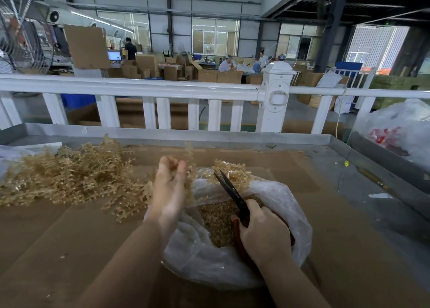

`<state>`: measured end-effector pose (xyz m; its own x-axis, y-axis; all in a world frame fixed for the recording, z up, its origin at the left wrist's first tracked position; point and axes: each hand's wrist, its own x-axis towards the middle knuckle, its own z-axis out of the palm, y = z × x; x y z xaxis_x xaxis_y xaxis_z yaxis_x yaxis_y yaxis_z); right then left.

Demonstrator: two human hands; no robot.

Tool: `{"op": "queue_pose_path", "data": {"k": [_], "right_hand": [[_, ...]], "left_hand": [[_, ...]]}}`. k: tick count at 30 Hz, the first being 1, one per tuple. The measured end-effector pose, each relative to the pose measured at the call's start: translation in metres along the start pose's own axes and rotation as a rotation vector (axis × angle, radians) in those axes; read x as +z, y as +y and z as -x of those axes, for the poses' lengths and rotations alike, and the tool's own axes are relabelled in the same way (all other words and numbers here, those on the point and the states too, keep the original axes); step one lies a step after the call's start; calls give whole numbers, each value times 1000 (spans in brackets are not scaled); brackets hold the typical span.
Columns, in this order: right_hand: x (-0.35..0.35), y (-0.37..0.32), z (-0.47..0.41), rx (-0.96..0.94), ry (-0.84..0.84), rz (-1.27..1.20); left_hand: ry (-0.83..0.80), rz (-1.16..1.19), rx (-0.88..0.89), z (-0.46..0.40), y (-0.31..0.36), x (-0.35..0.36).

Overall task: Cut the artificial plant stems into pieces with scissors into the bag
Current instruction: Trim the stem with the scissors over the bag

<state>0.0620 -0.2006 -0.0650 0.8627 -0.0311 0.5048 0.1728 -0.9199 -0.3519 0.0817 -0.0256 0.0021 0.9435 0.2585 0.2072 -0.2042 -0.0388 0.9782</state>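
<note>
On your far left, a loose pile of tan artificial plant stems (69, 177) lies on the cardboard sheet (58, 238) that covers the metal table (372, 168). Just right of the pile, your left hand (168, 191) is raised palm-up, its fingers (180, 170) nearly straight and close together. A blurred stem (189, 158) stands at the fingertips; you cannot tell whether it is pinched or only resting there. Below and to the right sits the clear plastic bag (200, 256), mouth open, with cut tan pieces (218, 224) inside and more stems (232, 171) lying across its far edge. Your right hand (263, 233) is curled round the red handles of the scissors (232, 191), held over the bag. The dark blades point up and away, closed or nearly so. At far right, another plastic bag (400, 130) rests beyond the table edge.
</note>
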Motion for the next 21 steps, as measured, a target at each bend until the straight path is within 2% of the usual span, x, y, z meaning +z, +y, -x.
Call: {"op": "queue_pose_path", "data": {"k": [3,5,8,12,21], "right_hand": [[0,-1,0,4,-4,7],[0,-1,0,6,-3,12],[-2,-2,0,5,14,-19],[-4,-6,1,-13,66,-27],[-10,-6,6,-65,149,-131]], "left_hand": [[-76,423,-318,8,-12,11],[-113,576,-445,8,-21,14],[-151,607,-455,13,-31,18],[-41,649,-492,20,-41,21],[6,687,-447,22,-47,23]]}}
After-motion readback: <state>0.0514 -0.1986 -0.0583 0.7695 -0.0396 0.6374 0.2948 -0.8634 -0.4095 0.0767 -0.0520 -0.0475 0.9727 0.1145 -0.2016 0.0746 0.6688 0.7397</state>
